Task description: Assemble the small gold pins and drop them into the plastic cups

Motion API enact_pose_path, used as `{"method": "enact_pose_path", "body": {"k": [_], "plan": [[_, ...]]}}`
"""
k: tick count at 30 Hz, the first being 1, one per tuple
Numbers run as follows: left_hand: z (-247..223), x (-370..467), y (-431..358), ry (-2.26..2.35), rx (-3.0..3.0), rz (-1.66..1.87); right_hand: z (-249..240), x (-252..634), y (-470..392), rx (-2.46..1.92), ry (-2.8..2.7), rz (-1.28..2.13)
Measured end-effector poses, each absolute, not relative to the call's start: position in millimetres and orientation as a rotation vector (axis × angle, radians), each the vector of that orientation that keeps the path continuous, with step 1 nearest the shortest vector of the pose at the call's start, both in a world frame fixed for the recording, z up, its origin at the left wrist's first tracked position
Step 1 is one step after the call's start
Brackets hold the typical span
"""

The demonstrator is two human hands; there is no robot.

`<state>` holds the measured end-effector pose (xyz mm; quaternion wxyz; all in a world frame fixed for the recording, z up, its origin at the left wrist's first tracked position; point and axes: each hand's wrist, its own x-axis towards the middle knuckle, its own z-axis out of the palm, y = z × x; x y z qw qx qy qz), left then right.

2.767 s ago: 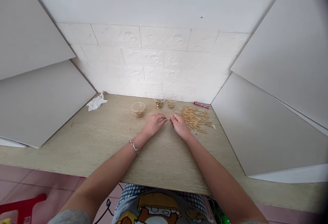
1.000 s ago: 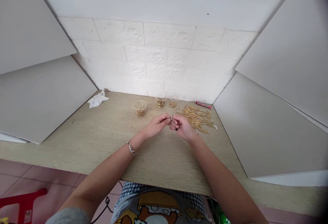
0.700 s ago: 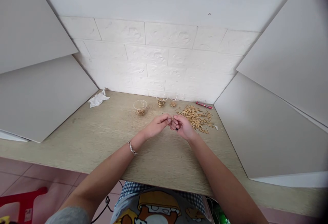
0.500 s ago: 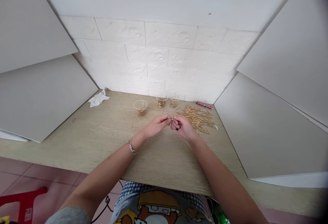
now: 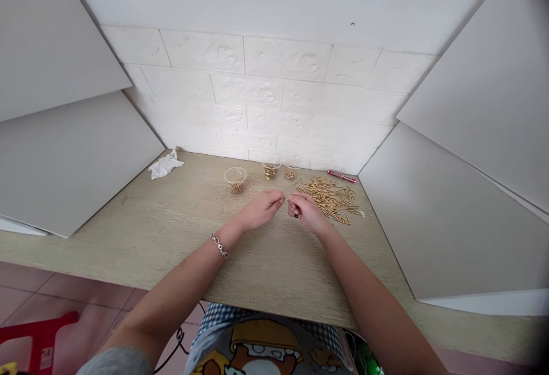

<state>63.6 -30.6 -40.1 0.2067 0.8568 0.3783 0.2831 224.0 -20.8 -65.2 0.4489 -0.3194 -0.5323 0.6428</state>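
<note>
My left hand [image 5: 265, 208] and my right hand [image 5: 305, 211] are close together over the middle of the table, both with pinched fingers. A thin, small piece [image 5: 287, 199] spans the narrow gap between their fingertips; its details are too small to tell. Right beside my right hand lies a loose pile of gold-coloured sticks [image 5: 328, 196]. Behind my hands stand three clear cups with small gold pieces: a left cup [image 5: 235, 179], a middle cup [image 5: 270, 171] and a right cup [image 5: 290, 173].
A crumpled white tissue [image 5: 166, 165] lies at the table's back left. A red tube-like packet [image 5: 342, 176] is near the wall behind the sticks. Grey-white panels lean at the left [image 5: 81, 152] and right [image 5: 467, 215]. A red plastic object [image 5: 40, 338] is at the lower left, beyond the table [image 5: 163, 238].
My fingertips have moved slightly apart, with the thin piece now showing straight between them. The cups and the sticks have stayed in place.
</note>
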Motion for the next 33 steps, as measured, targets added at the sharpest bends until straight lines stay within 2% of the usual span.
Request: {"method": "enact_pose_path", "body": {"k": [7,12,20,33], "plan": [[-40.0,61.2,-29.0,1.115,2.668,0.700,-63.0,229.6,-18.3,-1.000,-1.676,1.311],[-39.7,60.2,-28.9,1.084,2.781,0.619,-63.5,231.3,-17.9,-1.058,-1.781,1.249],[-45.9,61.2,-25.3,1.197,2.507,0.903,-66.1,229.5,-19.4,-1.007,-1.787,1.177],[-47.9,62.1,-23.7,1.227,2.464,1.021,-64.1,220.7,-28.0,-1.081,-1.689,0.780]]}}
